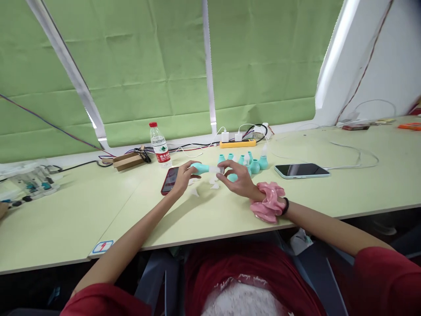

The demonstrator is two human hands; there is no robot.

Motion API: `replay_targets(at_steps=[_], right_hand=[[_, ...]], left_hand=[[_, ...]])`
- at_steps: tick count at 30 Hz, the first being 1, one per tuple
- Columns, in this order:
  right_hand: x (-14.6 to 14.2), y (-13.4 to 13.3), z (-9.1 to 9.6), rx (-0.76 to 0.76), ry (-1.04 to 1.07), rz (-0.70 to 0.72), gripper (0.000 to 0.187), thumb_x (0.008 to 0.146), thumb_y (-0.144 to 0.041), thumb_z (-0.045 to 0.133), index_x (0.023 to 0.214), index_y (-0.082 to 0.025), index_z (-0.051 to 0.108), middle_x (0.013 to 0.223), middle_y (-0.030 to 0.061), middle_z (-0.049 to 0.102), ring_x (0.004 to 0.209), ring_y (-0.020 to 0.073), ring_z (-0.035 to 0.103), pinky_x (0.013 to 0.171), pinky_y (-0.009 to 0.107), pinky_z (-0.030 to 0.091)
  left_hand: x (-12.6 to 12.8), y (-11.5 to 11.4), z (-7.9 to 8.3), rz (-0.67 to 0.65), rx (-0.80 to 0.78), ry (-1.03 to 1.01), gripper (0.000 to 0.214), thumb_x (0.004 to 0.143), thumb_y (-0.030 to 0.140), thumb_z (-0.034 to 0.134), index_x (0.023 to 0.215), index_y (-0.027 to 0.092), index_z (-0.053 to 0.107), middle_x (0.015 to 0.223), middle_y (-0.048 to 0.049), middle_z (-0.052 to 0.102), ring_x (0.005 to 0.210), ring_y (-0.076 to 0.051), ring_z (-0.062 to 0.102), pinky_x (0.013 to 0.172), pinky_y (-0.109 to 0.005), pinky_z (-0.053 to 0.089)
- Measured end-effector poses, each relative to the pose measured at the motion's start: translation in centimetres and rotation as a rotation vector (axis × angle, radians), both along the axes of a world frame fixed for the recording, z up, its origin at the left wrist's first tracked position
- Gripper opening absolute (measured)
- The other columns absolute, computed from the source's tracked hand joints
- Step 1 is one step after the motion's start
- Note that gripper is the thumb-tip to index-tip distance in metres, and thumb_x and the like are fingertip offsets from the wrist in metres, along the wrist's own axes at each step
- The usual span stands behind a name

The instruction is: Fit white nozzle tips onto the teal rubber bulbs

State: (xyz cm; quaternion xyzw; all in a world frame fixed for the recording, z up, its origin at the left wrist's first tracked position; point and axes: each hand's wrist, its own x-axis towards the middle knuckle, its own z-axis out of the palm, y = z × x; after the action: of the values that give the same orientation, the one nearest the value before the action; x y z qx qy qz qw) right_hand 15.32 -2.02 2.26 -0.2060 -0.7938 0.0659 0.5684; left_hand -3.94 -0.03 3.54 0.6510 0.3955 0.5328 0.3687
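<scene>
My left hand (184, 176) grips the round end of a teal squeeze bulb (201, 168), held sideways above the table. Its neck points right, toward a translucent nozzle tip (213, 169) pinched in my right hand (240, 179). Tip and neck meet in line; how deeply they fit together I cannot make out. Below my hands lie several small whitish translucent pieces (214, 184). Just beyond my right hand stands a group of teal bulbs (254, 166), at least one with a translucent tip upright (264, 150) on it.
A red-edged phone (169, 181) lies by my left hand, and a water bottle (160, 147) stands behind it. On the right is a light-cased phone (301, 170) with a white cable. A yellow power strip (238, 143), cables and a cardboard box (128, 161) line the back.
</scene>
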Motion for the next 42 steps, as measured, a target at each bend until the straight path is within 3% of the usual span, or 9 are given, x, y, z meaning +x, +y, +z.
replay_targets(at_steps=[5, 13, 19, 26, 30, 35, 38, 42], right_hand=[[-0.1, -0.1, -1.1, 0.042, -0.101, 0.003, 0.02, 0.076, -0.027, 0.049, 0.093, -0.017, 0.049, 0.079, 0.0037, 0.056, 0.062, 0.0098, 0.052, 0.054, 0.023, 0.049], [0.2, 1.0, -2.1, 0.085, -0.2, -0.042, 0.024, 0.08, -0.029, 0.045, 0.1, -0.016, 0.051, 0.074, 0.0042, 0.056, 0.059, 0.0105, 0.049, 0.055, 0.024, 0.044], [0.6, 0.9, -1.8, 0.161, -0.265, -0.026, 0.022, 0.079, -0.027, 0.047, 0.097, -0.015, 0.054, 0.066, 0.0027, 0.053, 0.056, 0.0104, 0.047, 0.054, 0.024, 0.04], [0.8, 0.4, -1.8, 0.359, -0.489, -0.106, 0.022, 0.082, -0.022, 0.041, 0.1, -0.015, 0.051, 0.076, 0.0077, 0.055, 0.072, 0.0156, 0.05, 0.06, 0.027, 0.041], [0.8, 0.1, -1.7, 0.369, -0.546, -0.143, 0.022, 0.082, -0.021, 0.04, 0.099, -0.014, 0.051, 0.074, 0.0082, 0.056, 0.071, 0.0166, 0.05, 0.059, 0.028, 0.04], [0.7, 0.1, -1.6, 0.209, -0.438, -0.018, 0.022, 0.081, -0.022, 0.042, 0.095, -0.013, 0.056, 0.067, 0.0047, 0.057, 0.059, 0.0119, 0.048, 0.055, 0.024, 0.038], [0.6, 0.0, -1.3, 0.016, -0.329, 0.017, 0.021, 0.078, -0.025, 0.046, 0.088, -0.014, 0.061, 0.056, -0.0001, 0.052, 0.047, 0.0075, 0.039, 0.048, 0.021, 0.034], [0.7, 0.3, -1.0, -0.304, -0.288, 0.112, 0.023, 0.074, -0.029, 0.05, 0.082, -0.012, 0.064, 0.049, -0.0027, 0.045, 0.044, 0.0055, 0.035, 0.042, 0.019, 0.029]], left_hand=[[-0.3, 0.1, -1.0, -0.192, -0.283, -0.208, 0.021, 0.061, 0.031, 0.041, 0.071, 0.014, 0.048, 0.056, -0.001, 0.05, 0.047, -0.012, 0.047, 0.043, -0.027, 0.043], [-0.1, -1.3, -0.7, -0.437, -0.398, -0.18, 0.041, 0.059, 0.029, 0.047, 0.097, 0.014, 0.05, 0.056, -0.0018, 0.051, 0.047, -0.013, 0.049, 0.04, -0.025, 0.041], [-0.3, -1.4, -1.0, -0.403, -0.336, -0.005, 0.044, 0.057, 0.024, 0.067, 0.097, 0.014, 0.052, 0.053, 0.0023, 0.051, 0.04, -0.008, 0.048, 0.038, -0.02, 0.038], [-0.5, -1.4, -1.2, -0.379, -0.339, 0.207, 0.037, 0.051, 0.027, 0.071, 0.082, 0.009, 0.059, 0.05, 0.0001, 0.053, 0.037, -0.008, 0.048, 0.034, -0.019, 0.037], [-0.4, -1.8, -0.8, -0.324, -0.249, 0.283, 0.037, 0.049, 0.027, 0.072, 0.08, 0.01, 0.062, 0.048, 0.0012, 0.05, 0.035, -0.006, 0.042, 0.033, -0.018, 0.034], [0.3, -2.4, -0.3, -0.248, -0.156, 0.288, 0.042, 0.047, 0.026, 0.073, 0.085, 0.01, 0.063, 0.054, -0.0005, 0.054, 0.038, -0.007, 0.046, 0.036, -0.02, 0.037], [0.8, -2.6, -0.6, -0.183, -0.084, 0.258, 0.041, 0.049, 0.029, 0.072, 0.084, 0.011, 0.063, 0.055, -0.0004, 0.054, 0.039, -0.008, 0.046, 0.037, -0.021, 0.037], [1.0, -2.8, -1.0, -0.067, 0.073, 0.372, 0.034, 0.052, 0.032, 0.069, 0.08, 0.013, 0.065, 0.064, -0.0023, 0.059, 0.045, -0.01, 0.049, 0.043, -0.021, 0.039]])
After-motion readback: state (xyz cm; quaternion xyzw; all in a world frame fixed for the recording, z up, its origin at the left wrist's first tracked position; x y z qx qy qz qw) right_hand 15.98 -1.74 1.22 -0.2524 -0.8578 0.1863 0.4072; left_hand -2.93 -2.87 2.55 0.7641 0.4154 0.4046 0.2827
